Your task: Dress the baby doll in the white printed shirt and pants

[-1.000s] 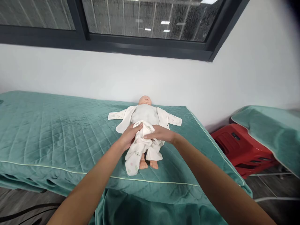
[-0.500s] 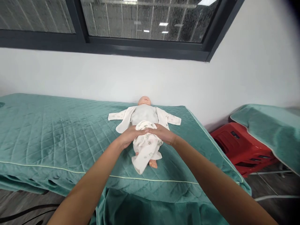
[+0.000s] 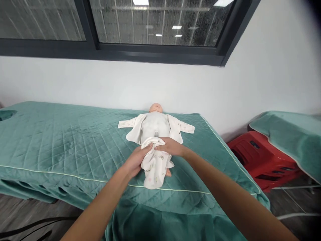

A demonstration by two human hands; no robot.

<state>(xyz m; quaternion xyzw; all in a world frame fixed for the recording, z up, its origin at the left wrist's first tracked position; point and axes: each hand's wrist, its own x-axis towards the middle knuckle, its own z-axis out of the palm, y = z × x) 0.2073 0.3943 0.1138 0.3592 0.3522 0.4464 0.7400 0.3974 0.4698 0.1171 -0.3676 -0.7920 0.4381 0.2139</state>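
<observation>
A baby doll (image 3: 155,107) lies on its back on a green quilted bed, its head towards the wall. It wears an open white printed jacket (image 3: 135,132) with the sleeves spread, and its pale grey torso (image 3: 155,124) is bare. White printed baby pants (image 3: 156,167) are bunched round its hips and legs. My left hand (image 3: 136,160) grips the waistband on the left, thumb on top. My right hand (image 3: 171,146) pinches the waistband at its upper right. One doll foot (image 3: 168,172) shows beside the right trouser leg; the other is hidden.
The green quilted bed cover (image 3: 75,144) stretches far to the left, with a face hole (image 3: 7,114) at its end. Red plastic stools (image 3: 263,157) stand on the right under another green-covered bed (image 3: 288,134). A window (image 3: 155,26) is above the white wall.
Both hands have moved down towards the doll's legs with the waistband, baring more of the lower torso. The hands are now slightly further apart, and less of the foot shows.
</observation>
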